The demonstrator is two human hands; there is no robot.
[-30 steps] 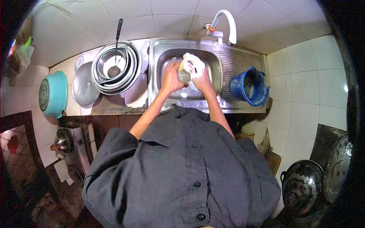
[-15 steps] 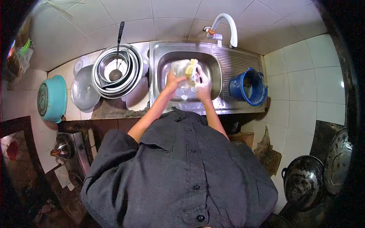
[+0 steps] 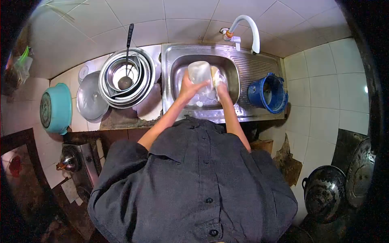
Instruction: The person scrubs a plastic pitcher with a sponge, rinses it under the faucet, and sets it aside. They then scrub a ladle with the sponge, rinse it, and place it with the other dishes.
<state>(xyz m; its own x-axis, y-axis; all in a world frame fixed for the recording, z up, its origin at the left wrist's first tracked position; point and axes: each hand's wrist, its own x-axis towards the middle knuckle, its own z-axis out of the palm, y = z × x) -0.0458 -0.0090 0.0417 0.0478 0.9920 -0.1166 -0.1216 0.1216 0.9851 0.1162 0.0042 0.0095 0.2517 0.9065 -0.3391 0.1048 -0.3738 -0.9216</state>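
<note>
Since the earlier frames, the container had been turned in the hands: it had stood with a yellow sponge pressed against its side, and now it showed a broad, pale face, with the sponge tucked at its right edge. Both hands had also shifted slightly up over the sink.

Clear and cloudy with suds, the container was a rounded plastic tub, held above the basin and not touching the bottom. The left hand gripped it from below and the left, fingers closed around its lower edge. The right hand had its fingers clamped on the sponge, pressed to the tub's right side.

One container and one sponge were in the hands. One white tap curved over the sink's back rim. One blue bucket sat on the drainboard at the right. Left of the sink stood one stack of steel bowls with one ladle in it, one grey lid beside the stack, and one teal basin farther left. One dark pot sat low at the right.
</note>
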